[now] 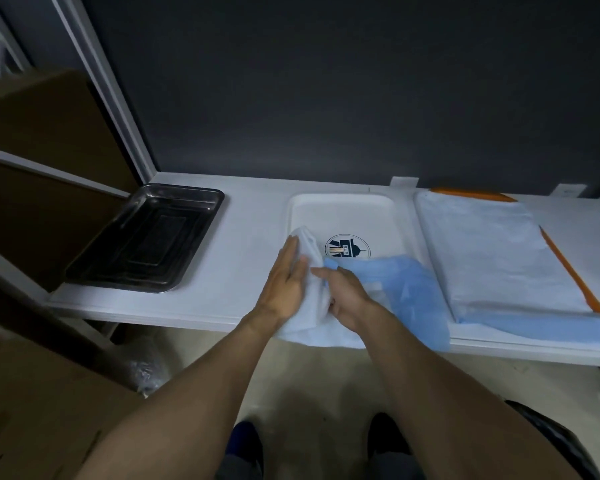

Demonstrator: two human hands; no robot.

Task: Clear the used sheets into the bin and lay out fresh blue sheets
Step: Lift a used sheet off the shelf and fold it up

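A round dark-blue and orange emblem (347,247) shows on the floor of the shallow white plastic tray (340,206), its small lettering too blurred to read. The left hand (284,282) lies flat with fingers straight on a crumpled white-and-blue sheet (406,292) spilling over the tray's near edge, while the right hand (347,296) is closed, gripping the same sheet. Left on the white shelf (250,216) sits an empty steel tray (146,237); right, an orange tray (568,268) is lined with a pale sheet (492,254).

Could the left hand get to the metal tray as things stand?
Probably yes. The left hand lies flat on the white sheet, and only bare counter separates it from the metal tray on its left.
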